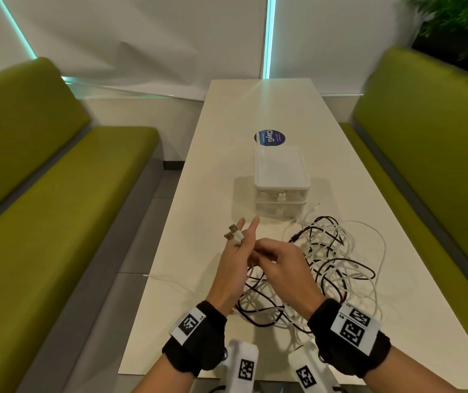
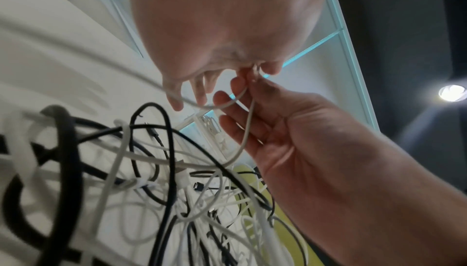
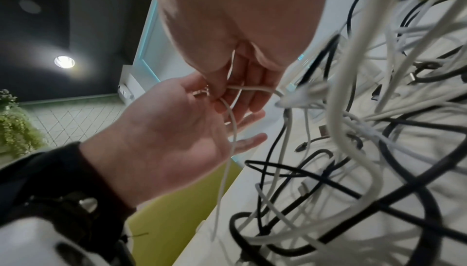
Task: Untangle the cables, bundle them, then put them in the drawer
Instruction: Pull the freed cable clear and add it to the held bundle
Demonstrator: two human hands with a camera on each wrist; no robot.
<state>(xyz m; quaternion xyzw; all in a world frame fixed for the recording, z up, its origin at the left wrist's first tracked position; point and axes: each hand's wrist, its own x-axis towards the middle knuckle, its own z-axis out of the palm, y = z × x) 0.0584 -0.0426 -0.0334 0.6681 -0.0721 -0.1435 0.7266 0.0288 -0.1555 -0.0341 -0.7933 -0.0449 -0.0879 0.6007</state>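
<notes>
A tangle of black and white cables (image 1: 337, 268) lies on the white table (image 1: 414, 316), in front of a small white drawer unit (image 1: 281, 177) whose drawers look closed. My left hand (image 1: 235, 256) is raised over the table's left part, fingers nearly straight, with two white USB plugs (image 1: 233, 234) pinched between its fingers. A thin white cable (image 3: 233, 128) runs from them across its palm. My right hand (image 1: 281, 262) sits just right of it, fingers curled, pinching that same white cable (image 2: 248, 122) at the left palm. The cable then drops into the tangle (image 2: 177, 200).
Green benches stand along both sides of the table, the left one (image 1: 65, 199) and the right one (image 1: 431, 154). A round dark sticker (image 1: 269, 137) lies behind the drawer unit. One white cable end (image 1: 165, 277) trails toward the table's left edge.
</notes>
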